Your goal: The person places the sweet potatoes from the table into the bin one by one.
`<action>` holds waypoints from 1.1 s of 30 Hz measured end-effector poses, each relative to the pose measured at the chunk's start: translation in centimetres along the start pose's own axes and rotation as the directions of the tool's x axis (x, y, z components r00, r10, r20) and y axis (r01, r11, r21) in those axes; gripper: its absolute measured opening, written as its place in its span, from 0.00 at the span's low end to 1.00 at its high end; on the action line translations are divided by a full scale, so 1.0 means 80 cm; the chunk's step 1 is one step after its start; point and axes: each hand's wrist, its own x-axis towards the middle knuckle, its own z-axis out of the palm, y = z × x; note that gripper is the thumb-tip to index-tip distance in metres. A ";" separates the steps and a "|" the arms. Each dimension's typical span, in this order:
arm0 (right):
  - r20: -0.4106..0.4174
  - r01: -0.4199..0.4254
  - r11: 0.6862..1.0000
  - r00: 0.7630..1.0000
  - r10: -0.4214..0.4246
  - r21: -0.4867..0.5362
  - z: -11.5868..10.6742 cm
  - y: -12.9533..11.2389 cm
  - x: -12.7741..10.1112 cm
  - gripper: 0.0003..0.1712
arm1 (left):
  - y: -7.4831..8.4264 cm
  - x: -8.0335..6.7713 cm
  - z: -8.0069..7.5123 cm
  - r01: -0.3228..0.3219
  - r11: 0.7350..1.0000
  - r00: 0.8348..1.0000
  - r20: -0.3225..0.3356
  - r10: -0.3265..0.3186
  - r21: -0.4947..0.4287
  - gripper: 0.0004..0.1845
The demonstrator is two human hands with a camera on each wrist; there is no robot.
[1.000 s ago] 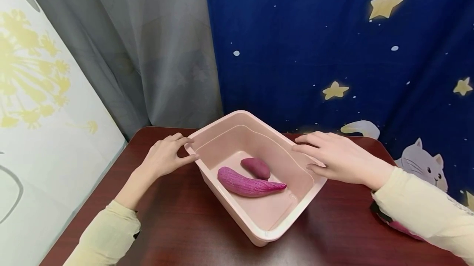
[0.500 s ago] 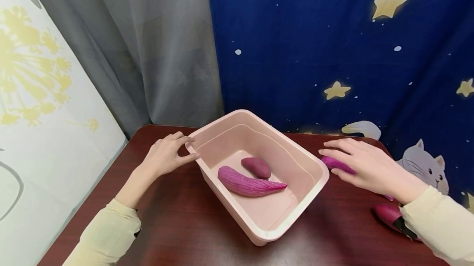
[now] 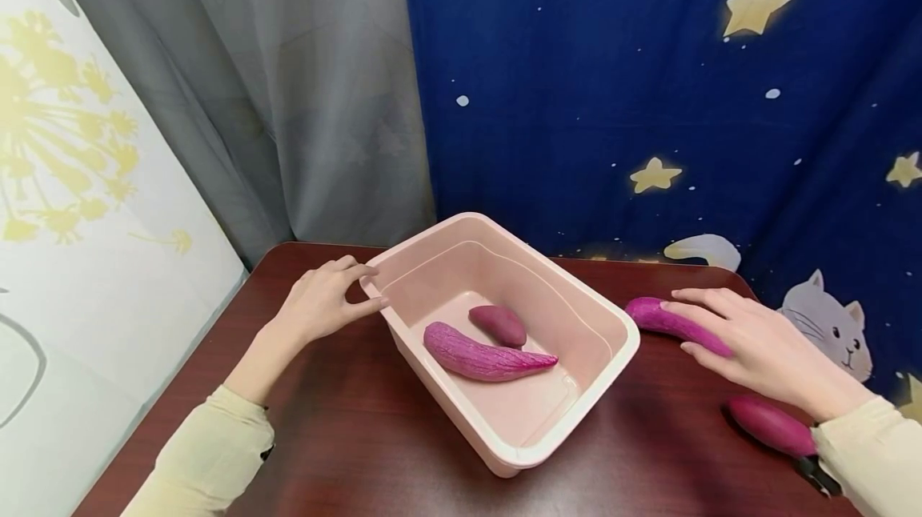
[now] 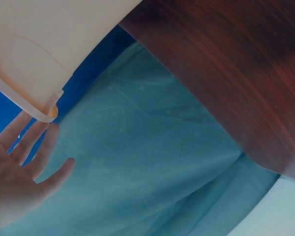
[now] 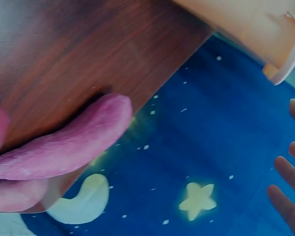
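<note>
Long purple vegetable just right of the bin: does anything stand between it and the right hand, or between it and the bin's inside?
Nothing visible stands between the right hand and the vegetable. Toward the inside, only the wall of the bin is in the way, at its right corner.

A cat-print curtain (image 3: pixel 648 101) (starry blue) suggests a home.
</note>
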 end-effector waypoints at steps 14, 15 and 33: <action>0.025 -0.112 0.993 0.993 0.112 0.023 0.027 0.030 -0.040 0.28 | -0.005 0.000 0.003 -0.001 1.000 1.000 -0.002 0.002 0.002 0.28; 0.029 -0.120 0.993 0.992 0.119 0.017 0.029 0.033 -0.041 0.29 | -0.005 0.000 0.003 -0.001 1.000 1.000 -0.001 0.001 0.001 0.28; 0.125 -0.212 0.977 0.971 0.206 0.036 0.074 0.071 -0.030 0.33 | -0.004 0.002 0.003 -0.004 1.000 1.000 -0.003 0.004 0.004 0.28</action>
